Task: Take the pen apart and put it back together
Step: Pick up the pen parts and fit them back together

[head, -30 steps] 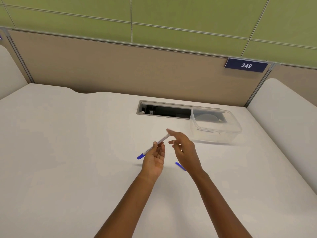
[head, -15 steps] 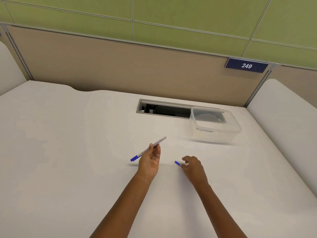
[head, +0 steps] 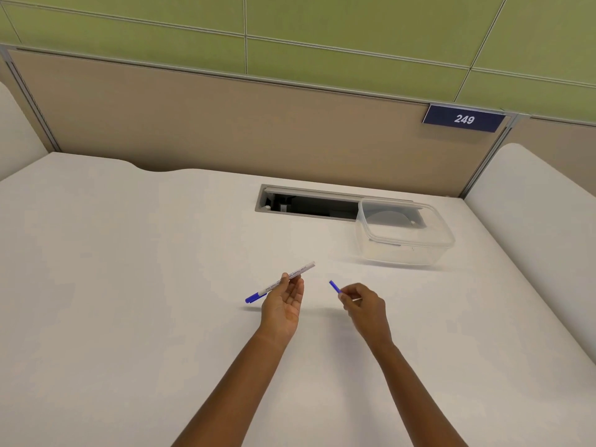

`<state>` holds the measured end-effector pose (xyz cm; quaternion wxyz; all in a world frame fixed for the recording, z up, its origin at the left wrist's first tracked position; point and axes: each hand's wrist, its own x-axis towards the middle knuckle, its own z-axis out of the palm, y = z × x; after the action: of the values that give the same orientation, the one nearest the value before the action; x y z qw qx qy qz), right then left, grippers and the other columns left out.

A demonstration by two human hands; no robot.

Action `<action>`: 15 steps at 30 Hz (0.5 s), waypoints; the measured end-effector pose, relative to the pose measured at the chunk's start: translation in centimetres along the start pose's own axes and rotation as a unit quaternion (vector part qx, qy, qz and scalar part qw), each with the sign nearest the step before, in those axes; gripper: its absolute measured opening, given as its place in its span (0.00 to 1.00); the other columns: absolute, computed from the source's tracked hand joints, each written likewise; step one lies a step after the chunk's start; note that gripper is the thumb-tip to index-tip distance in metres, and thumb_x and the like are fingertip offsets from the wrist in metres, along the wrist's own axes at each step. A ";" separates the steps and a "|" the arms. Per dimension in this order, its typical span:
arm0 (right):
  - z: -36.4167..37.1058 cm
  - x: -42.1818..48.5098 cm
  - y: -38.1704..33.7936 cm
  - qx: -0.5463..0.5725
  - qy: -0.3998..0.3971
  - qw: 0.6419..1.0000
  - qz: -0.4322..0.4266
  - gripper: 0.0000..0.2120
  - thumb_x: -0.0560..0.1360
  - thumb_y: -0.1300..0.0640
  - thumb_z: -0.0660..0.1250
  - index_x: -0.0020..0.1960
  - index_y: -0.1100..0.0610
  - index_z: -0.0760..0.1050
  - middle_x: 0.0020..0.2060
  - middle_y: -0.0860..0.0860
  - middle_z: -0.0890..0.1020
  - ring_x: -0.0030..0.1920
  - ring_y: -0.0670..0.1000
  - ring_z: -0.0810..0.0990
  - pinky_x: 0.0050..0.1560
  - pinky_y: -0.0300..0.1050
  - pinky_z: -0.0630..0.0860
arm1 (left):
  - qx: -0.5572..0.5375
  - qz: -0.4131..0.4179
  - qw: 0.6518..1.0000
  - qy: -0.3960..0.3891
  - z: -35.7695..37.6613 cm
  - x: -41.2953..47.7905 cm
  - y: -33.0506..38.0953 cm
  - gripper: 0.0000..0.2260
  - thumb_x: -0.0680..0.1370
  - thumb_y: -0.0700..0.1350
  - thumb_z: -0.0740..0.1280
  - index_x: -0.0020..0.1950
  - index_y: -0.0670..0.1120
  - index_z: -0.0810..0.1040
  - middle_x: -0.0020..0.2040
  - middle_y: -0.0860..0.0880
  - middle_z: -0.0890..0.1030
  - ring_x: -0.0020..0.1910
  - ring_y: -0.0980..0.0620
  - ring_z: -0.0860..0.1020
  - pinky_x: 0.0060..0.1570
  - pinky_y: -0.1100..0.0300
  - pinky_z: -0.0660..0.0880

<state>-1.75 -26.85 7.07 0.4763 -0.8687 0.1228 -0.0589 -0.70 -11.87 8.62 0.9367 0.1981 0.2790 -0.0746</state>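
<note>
Over the middle of the white desk, both bare forearms reach forward with the hands apart and raised a little off the surface. The left hand is turned palm up, its fingers loosely straight, and it pinches the pen between thumb and fingertips near the middle of the white barrel. The pen lies at a slant: its blue end points down and to the left, past the hand, and its plain white end points up and to the right. Printing runs along the barrel but is too small to read.

The right hand is seen from the back with its fingers curled in. Its fingertips pinch a short blue piece by one end, and the free end sticks up and to the left, toward the pen's white end. The two parts do not touch. A thin pale sliver shows by the knuckles; what it is cannot be told.

Farther back and to the right, a clear plastic container stands partly over a dark cable slot cut in the desk. Behind runs a beige partition with a dark blue plate reading 249.
</note>
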 end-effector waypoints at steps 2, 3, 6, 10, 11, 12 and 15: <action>-0.3 -0.1 -1.5 0.026 0.010 0.999 -0.033 0.03 0.73 0.62 0.65 0.43 0.58 0.78 0.38 0.50 0.80 0.37 0.51 0.77 0.35 0.33 0.71 | 0.004 -0.001 1.000 0.002 0.0 -0.1 -0.1 0.06 0.77 0.37 0.63 0.41 0.38 0.75 0.32 0.43 0.82 0.26 0.53 0.82 0.31 0.63 0.80; -0.5 -0.2 -2.1 0.031 0.017 0.998 -0.052 0.03 0.73 0.62 0.65 0.44 0.58 0.78 0.38 0.50 0.80 0.36 0.50 0.77 0.35 0.32 0.71 | 0.006 -0.003 1.000 0.005 0.0 -0.1 -0.2 0.06 0.77 0.37 0.63 0.41 0.38 0.76 0.31 0.43 0.82 0.26 0.53 0.82 0.31 0.63 0.80; -0.8 -0.5 -3.9 0.051 0.035 0.994 -0.090 0.04 0.74 0.62 0.65 0.46 0.59 0.78 0.39 0.51 0.80 0.37 0.52 0.78 0.38 0.38 0.74 | 0.011 -0.008 1.000 0.009 -0.1 -0.2 -0.2 0.06 0.76 0.38 0.63 0.41 0.38 0.76 0.28 0.44 0.83 0.27 0.52 0.82 0.31 0.62 0.80; -0.7 -0.8 -4.9 0.047 0.041 0.991 -0.122 0.05 0.74 0.62 0.65 0.47 0.60 0.78 0.41 0.51 0.80 0.40 0.55 0.79 0.42 0.45 0.76 | 0.014 -0.010 1.000 0.004 -0.3 -0.1 -0.3 0.06 0.77 0.38 0.63 0.41 0.38 0.76 0.26 0.45 0.83 0.27 0.52 0.82 0.31 0.62 0.80; -0.7 -0.9 -4.9 0.043 0.041 0.990 -0.126 0.05 0.74 0.62 0.65 0.47 0.60 0.79 0.41 0.51 0.80 0.40 0.55 0.79 0.42 0.45 0.76 | 0.014 -0.009 1.000 0.003 -0.3 -0.1 -0.3 0.06 0.77 0.38 0.63 0.41 0.38 0.76 0.26 0.45 0.83 0.27 0.52 0.82 0.33 0.61 0.80; -0.6 -0.9 -4.9 0.039 0.042 0.990 -0.128 0.05 0.74 0.62 0.65 0.47 0.60 0.79 0.41 0.52 0.80 0.40 0.55 0.79 0.43 0.46 0.76 | 0.016 -0.008 1.000 0.003 -0.4 0.0 -0.3 0.06 0.77 0.38 0.63 0.41 0.38 0.76 0.27 0.45 0.83 0.27 0.52 0.82 0.36 0.60 0.81; -0.5 -0.9 -4.9 0.032 0.045 0.990 -0.129 0.04 0.74 0.63 0.65 0.47 0.60 0.79 0.41 0.52 0.80 0.39 0.56 0.79 0.42 0.45 0.76 | 0.020 -0.004 1.000 0.008 -0.4 0.1 -0.3 0.06 0.77 0.39 0.63 0.41 0.38 0.76 0.27 0.45 0.83 0.27 0.52 0.82 0.50 0.54 0.77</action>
<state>-1.97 -24.51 11.46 0.4864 -0.8579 0.0297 -0.1630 -0.86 -11.93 8.12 0.9301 0.2162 0.2852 -0.0823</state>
